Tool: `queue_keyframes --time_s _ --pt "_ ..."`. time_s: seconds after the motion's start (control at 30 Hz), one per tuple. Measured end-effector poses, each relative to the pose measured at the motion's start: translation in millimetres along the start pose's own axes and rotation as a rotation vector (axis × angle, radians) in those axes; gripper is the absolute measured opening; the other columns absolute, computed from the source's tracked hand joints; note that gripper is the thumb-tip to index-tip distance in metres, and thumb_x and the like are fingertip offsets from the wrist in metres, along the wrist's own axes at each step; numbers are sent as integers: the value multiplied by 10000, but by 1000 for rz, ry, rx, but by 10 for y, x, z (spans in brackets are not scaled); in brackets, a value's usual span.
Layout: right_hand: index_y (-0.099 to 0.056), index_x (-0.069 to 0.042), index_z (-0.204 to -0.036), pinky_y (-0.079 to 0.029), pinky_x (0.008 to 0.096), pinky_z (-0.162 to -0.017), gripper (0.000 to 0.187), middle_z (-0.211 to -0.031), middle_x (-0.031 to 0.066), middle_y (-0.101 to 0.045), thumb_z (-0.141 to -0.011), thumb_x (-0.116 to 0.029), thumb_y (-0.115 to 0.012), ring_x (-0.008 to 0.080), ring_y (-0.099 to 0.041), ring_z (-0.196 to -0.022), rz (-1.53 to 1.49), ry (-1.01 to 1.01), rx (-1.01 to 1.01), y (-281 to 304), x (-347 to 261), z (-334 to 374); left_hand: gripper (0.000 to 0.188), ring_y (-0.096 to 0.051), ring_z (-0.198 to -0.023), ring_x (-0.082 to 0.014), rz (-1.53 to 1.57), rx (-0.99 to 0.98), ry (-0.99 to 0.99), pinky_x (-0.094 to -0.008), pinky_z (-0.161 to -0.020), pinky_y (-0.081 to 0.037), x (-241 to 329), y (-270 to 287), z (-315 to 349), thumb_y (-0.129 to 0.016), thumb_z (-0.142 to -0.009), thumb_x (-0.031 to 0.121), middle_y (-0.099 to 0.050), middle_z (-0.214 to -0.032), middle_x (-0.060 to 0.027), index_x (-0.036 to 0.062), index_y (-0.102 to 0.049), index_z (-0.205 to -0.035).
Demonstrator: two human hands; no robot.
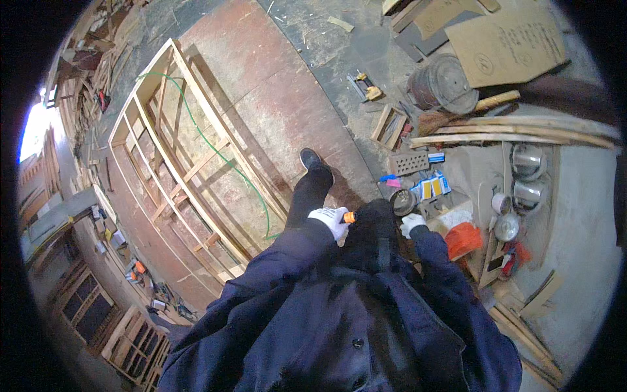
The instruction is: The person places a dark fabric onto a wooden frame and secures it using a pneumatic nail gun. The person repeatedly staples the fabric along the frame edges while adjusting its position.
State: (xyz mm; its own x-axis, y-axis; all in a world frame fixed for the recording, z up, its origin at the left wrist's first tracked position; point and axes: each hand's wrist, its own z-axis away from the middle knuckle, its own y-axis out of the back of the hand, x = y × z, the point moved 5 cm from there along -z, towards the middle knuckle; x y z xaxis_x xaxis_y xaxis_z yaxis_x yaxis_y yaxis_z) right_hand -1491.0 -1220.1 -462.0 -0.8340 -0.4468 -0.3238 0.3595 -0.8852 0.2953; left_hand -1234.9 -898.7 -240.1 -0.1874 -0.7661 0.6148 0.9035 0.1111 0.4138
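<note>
My left hand [330, 222], in a white work glove, is closed around an orange-and-black handle [351, 217] whose far end I cannot make out. It is in front of my left leg, beside the near end of a long wooden frame [230, 155]. My right hand [413, 225], also in a white glove, is low at the right by my knee. Its fingers are curled just under a round dark metal bowl [403, 202]; what they hold, if anything, is too small to tell. Small packets [432, 188] in blue, white and yellow lie past the bowl.
A green hose or cord [189, 112] runs across the frame. To the right are a perforated brick [409, 163], an orange-red container [462, 240], metal pots [526, 162], a lidded bucket [444, 83], cardboard [506, 46] and long wood strips [503, 130]. Slatted wooden panels [134, 340] stand at lower left.
</note>
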Motion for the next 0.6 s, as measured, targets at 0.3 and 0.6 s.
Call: queue_keyframes --time_s 0.3,0.6 --pt "-653 -92 -1182 -512 494 -959 396 -1185 206 -695 -904 -360 -564 394 -656 -1102 816 21 12 1105 -2749 -1902 384 -696 -895 -403 193 104 364 -500 -775 -542 -1530 459 -576 -660 -905 432 -718 -910 -215 110 -672 -1114" --pt "-703 -85 -1010 -538 457 -835 239 -954 146 -731 -894 -233 -555 324 -705 -889 1452 527 -39 1171 -3532 -4733 232 -724 -943 -258 715 715 889 -360 -835 -540 -2697 295 -911 -671 -943 167 -741 -975 -171 35 -692 -1134"
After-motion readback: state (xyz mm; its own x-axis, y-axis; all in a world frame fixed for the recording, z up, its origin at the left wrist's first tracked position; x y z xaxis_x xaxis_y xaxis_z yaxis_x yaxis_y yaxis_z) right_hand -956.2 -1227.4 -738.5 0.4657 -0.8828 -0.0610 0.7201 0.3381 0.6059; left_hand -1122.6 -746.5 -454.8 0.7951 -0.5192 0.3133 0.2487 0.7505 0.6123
